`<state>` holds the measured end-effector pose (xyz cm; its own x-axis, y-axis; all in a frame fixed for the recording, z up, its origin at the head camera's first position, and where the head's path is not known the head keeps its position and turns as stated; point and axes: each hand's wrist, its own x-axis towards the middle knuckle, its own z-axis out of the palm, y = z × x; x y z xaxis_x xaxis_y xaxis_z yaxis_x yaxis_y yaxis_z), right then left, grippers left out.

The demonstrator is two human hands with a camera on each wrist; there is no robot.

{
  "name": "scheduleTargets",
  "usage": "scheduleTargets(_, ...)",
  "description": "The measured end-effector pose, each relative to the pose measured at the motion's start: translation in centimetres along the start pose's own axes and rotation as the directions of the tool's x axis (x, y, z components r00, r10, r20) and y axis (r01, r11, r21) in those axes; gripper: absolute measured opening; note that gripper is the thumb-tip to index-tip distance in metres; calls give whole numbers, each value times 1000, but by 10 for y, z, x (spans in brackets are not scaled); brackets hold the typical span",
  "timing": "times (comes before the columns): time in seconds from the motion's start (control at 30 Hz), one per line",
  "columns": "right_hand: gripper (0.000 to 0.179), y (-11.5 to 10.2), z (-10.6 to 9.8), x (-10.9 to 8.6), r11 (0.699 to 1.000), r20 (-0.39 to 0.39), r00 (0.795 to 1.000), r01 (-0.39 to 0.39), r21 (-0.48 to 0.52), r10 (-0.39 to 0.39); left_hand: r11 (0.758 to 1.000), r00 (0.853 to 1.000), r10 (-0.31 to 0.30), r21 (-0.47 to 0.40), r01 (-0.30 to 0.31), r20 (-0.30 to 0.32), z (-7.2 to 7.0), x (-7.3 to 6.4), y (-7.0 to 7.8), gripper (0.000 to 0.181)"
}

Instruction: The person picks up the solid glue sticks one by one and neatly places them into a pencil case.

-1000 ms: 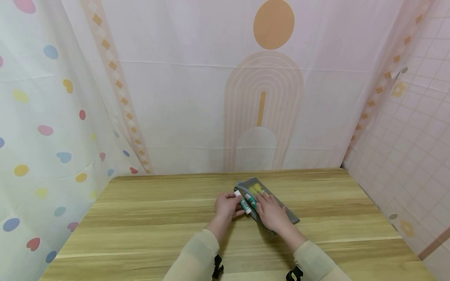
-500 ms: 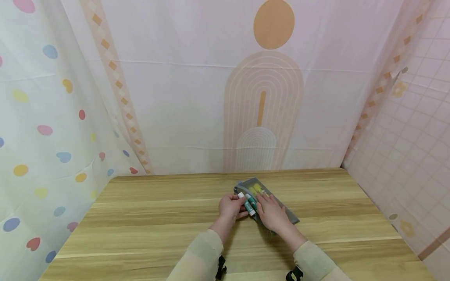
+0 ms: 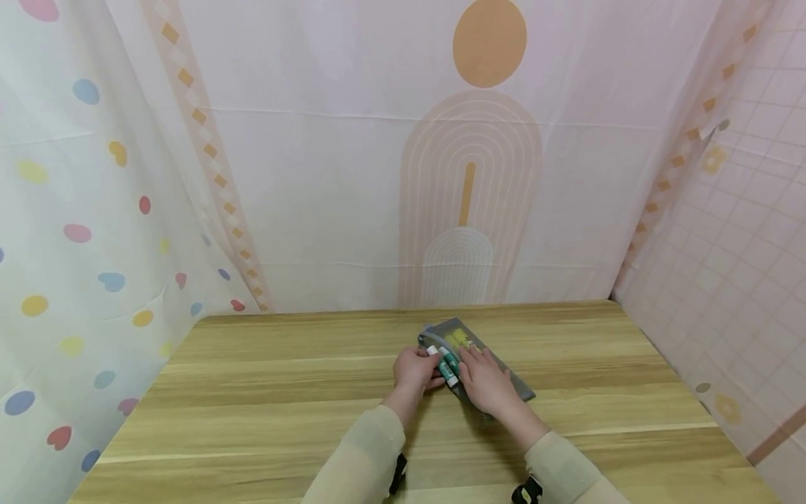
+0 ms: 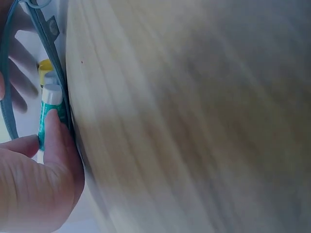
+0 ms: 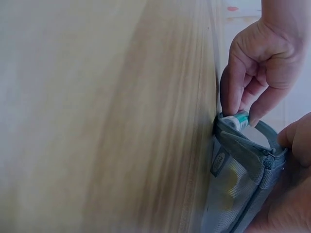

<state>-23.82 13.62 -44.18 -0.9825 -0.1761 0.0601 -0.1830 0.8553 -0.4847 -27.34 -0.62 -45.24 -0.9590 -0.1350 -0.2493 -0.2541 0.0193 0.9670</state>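
Observation:
My left hand (image 3: 413,371) pinches a glue stick (image 3: 443,367) with a white cap and green label, between thumb and fingers. The stick is at the mouth of a grey mesh zip pouch (image 3: 520,387), partly inside, as the right wrist view shows. My right hand (image 3: 488,381) lies over the pouch and holds the upper edge of its mouth, keeping it apart from the lower edge. A second green stick (image 3: 448,358) is seen beside the first in the head view. Yellow items (image 3: 464,339) show through the mesh. The pouch's deeper contents are hidden.
The pouch lies flat on a wood-grain table (image 3: 283,392), toward its far side. Behind the table's back edge hangs a patterned curtain (image 3: 334,210), and further cloth hangs at both sides.
My left hand has moved a little to the right with the glue stick, bringing it against the pouch mouth and next to the other green stick. The right hand has hardly moved.

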Motion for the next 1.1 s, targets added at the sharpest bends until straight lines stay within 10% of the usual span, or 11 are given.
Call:
scheduleTargets(0.6,42,0,0,2,1000,5,1000,18,21,-18,1000,998,10,24,-11,62,5,17,-11,25)
scheduleTargets(1.1,43,1,3,3,999,-7,999,42,15,-42,999,998,10,-41,-7,70,5,0,-3,22)
